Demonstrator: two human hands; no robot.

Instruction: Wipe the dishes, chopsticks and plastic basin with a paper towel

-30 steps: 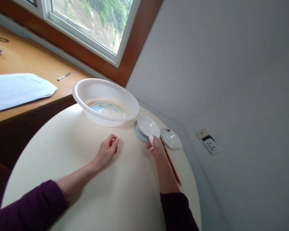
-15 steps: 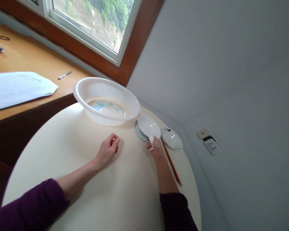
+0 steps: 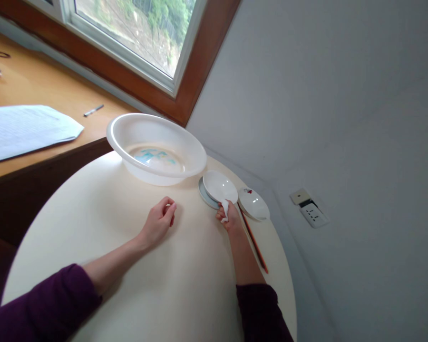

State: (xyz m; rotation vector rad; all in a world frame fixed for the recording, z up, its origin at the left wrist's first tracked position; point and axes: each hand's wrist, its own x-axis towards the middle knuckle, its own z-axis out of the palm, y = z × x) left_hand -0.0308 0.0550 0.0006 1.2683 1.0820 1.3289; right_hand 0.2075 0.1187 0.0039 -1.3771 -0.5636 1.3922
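Observation:
My left hand [image 3: 160,218] rests on the round white table [image 3: 135,294], its fingers curled in a loose fist with nothing visible in them. Further right, my right hand [image 3: 231,217] is closed around a crumpled white tissue [image 3: 225,210], part of which sticks out above the fingers. Just beyond that hand sits a white bowl [image 3: 219,185] on a pale blue-grey plate [image 3: 203,193]. To its right is another white dish [image 3: 254,205] with a small red mark. A pair of reddish-brown chopsticks [image 3: 254,240] lies beside my right forearm.
A large whitish plastic basin [image 3: 157,124] stands at the table's far side. A wooden desk [image 3: 39,85] on the left holds papers [image 3: 24,130], a pen [image 3: 93,110] and scissors [image 3: 0,53]. A wall with a socket [image 3: 314,215] borders the right.
The view has shifted very slightly. Both hands keep their place and grip, and the dishes have not moved.

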